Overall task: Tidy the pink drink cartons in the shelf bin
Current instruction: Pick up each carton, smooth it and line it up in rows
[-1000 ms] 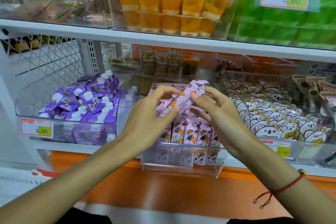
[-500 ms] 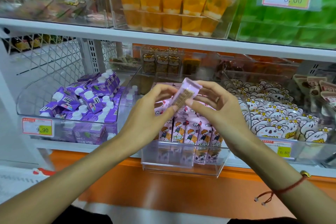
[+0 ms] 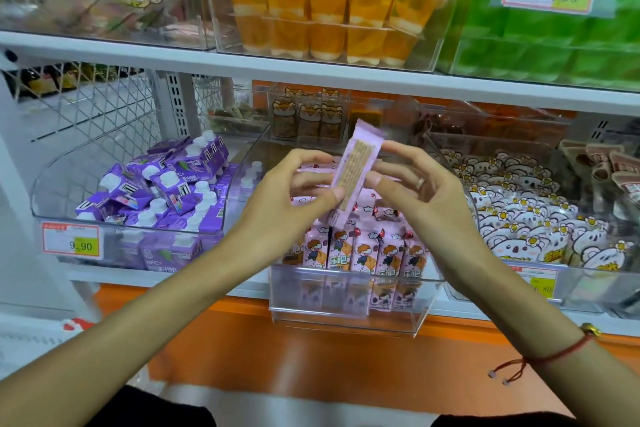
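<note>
Far left: clear bin of purple cartons point(image 3: 162, 191), heaped, too jumbled to count. Left hand point(image 3: 287, 208) pinches the lower part of one pink carton point(image 3: 356, 170), thumb on its near face. Carton is tilted, narrow side toward camera, held above the clear shelf bin point(image 3: 346, 302). Five pink cartons point(image 3: 363, 250) stand upright in the bin's near row. Right hand point(image 3: 429, 198) grips the carton's right edge with its fingertips. Right: bin of koala snack packs point(image 3: 526, 218), uncounted.

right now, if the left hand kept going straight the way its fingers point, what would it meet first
The left hand points right, pinching the pink carton it holds with the right hand. Going straight on, past that carton, it would likely meet the right hand's fingers, though depth is hard to judge.
</note>
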`<move>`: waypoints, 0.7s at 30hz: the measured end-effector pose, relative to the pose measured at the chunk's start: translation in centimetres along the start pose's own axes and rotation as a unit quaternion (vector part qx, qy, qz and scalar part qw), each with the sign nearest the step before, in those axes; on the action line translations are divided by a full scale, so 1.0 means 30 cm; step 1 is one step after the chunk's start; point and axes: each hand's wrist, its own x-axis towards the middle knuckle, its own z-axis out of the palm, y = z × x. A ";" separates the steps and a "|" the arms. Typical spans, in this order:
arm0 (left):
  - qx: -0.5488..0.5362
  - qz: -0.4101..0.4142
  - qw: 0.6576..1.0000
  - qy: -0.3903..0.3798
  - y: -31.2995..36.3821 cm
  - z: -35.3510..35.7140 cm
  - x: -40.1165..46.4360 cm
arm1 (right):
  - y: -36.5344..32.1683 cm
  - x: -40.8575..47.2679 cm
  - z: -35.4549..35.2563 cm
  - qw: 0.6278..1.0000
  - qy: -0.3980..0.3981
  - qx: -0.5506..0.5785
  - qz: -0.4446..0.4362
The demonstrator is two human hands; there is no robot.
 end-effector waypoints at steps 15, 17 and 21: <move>-0.076 -0.158 0.984 -0.042 0.029 0.022 0.006 | 0.018 0.009 0.002 0.986 0.030 0.027 0.162; -0.067 -0.143 0.987 -0.032 0.024 0.021 0.004 | 0.018 0.008 0.001 0.988 0.015 0.020 0.152; -0.028 -0.049 0.998 0.007 0.007 0.012 0.004 | 0.014 0.000 -0.002 0.994 -0.077 0.012 0.082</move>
